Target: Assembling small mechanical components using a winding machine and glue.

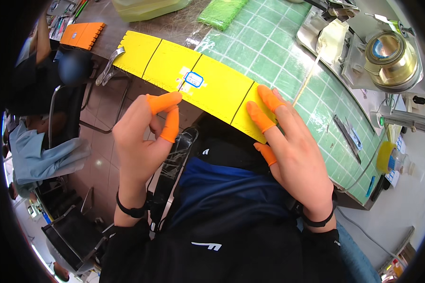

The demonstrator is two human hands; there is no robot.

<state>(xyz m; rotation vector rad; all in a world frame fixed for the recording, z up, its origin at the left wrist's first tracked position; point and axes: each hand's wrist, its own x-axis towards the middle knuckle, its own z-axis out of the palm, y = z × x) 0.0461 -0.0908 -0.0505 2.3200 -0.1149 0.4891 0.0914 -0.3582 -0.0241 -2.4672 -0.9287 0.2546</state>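
A long yellow board [222, 87] with dark cross lines lies at a slant along the near edge of the table. It has a white label [194, 79] ringed in blue, and fine dark marks run along its near edge. My left hand [144, 134], in orange finger cots, is pinched closed just below the label, by that edge. A tiny dark tip shows above its fingers; what they hold is too small to name. My right hand [297, 151], also in orange finger cots, grips the board's right end, two fingers on top and the thumb at the near edge.
A metal clamp [111, 66] sits at the board's left end. Green film packet [222, 12] and pale tub [148, 7] lie behind it. On the right are tweezers [347, 137], a brass-coloured lamp head [389, 59] and a yellow-topped bottle [386, 157]. Another person [33, 70] sits left.
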